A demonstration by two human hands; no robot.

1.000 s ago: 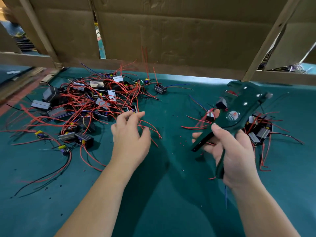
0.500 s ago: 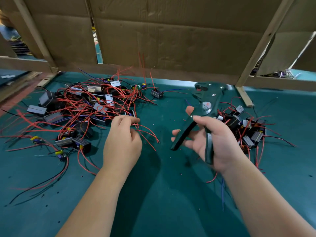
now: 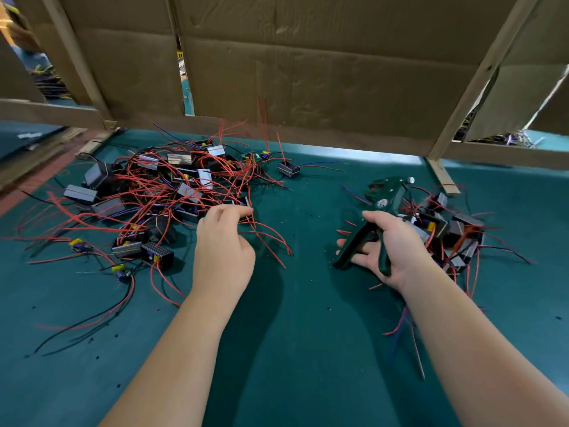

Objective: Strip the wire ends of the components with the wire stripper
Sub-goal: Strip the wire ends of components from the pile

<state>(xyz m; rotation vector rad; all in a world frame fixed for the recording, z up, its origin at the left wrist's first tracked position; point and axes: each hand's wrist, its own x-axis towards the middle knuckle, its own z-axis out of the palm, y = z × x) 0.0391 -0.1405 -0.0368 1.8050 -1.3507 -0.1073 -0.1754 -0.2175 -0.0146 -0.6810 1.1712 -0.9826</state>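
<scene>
Left hand [image 3: 223, 245] at edge of big component pile [image 3: 160, 192] on green table [image 3: 292, 334], fingers [image 3: 228, 211] curled among red wires [image 3: 264, 232]; hold unclear. Right hand [image 3: 392, 246] clamps wire stripper [image 3: 381, 204], handles spread, beside smaller pile [image 3: 452, 232].

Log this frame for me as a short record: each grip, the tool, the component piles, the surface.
left grip: fingers curled at the near edge of the big pile; hold on a component unclear
right grip: holds the wire stripper, handles spread
big pile: components with red wires, left on the table
small pile: components, right of the right grip
table: green surface
stripping: no wire seen in the tool's head
</scene>
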